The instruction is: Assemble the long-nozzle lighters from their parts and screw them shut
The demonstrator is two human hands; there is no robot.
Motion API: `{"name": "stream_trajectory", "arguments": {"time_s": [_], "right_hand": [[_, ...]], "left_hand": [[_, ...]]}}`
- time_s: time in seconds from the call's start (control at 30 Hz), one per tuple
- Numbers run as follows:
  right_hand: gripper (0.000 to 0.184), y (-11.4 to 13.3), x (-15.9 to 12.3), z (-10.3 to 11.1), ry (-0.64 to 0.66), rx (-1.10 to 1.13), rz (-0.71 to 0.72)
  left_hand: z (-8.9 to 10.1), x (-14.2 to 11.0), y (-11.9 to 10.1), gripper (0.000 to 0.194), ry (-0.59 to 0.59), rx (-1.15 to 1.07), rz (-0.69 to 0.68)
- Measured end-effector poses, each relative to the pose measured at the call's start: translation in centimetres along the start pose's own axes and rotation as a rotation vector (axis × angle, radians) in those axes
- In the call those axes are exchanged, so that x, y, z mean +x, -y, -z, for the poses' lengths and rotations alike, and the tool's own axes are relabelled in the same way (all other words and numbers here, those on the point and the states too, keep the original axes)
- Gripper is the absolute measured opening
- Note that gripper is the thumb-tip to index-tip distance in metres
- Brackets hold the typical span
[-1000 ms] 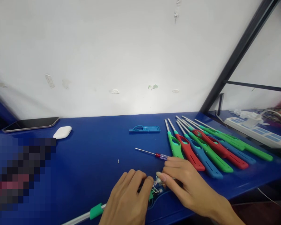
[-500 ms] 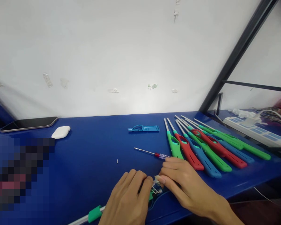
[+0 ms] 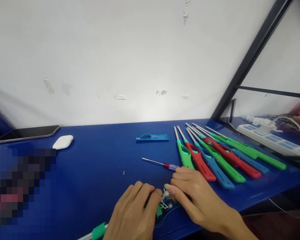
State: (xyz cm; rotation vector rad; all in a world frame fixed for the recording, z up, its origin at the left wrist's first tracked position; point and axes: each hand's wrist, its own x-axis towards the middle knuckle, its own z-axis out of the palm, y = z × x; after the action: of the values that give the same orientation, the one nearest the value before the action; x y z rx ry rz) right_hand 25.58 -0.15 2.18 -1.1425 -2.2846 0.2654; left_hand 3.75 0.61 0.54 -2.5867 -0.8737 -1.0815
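Both of my hands rest on an opened long-nosed lighter at the near edge of the blue table. My left hand covers its body, fingers curled down over it. My right hand pinches the small clear and metal inner parts at the open end. The lighter's white tube with a green collar sticks out to the left under my left hand. A small screwdriver with a red and clear handle lies just beyond my right fingers. A tiny screw lies to the left.
Several red, green and blue long-nosed lighters lie side by side on the right. A blue lighter shell half lies farther back. A phone and a white earbud case sit at the far left. A power strip is at the right.
Both hands have stayed on the opened lighter, with only small finger movement at the inner parts. The view has drifted slightly.
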Motion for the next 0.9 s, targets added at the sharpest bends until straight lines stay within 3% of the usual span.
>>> {"name": "stream_trajectory", "arguments": {"time_s": [0.33, 0.5, 0.63, 0.9], "right_hand": [[0.047, 0.1, -0.2, 0.0, -0.029, -0.010, 0.007], [0.021, 0.0, -0.5, 0.2, -0.034, 0.106, -0.167], [0.021, -0.4, -0.3, 0.4, -0.043, 0.186, -0.191], [0.011, -1.1, -1.4, 2.6, 0.084, 0.173, -0.222]], "left_hand": [[0.3, 0.1, -0.3, 0.050, -0.023, -0.005, 0.002], [0.0, -0.3, 0.1, 0.044, 0.047, -0.006, 0.008], [-0.3, -1.3, 0.5, 0.033, 0.129, -0.011, 0.009], [-0.4, -1.5, 0.6, 0.032, 0.159, -0.021, 0.034]]}}
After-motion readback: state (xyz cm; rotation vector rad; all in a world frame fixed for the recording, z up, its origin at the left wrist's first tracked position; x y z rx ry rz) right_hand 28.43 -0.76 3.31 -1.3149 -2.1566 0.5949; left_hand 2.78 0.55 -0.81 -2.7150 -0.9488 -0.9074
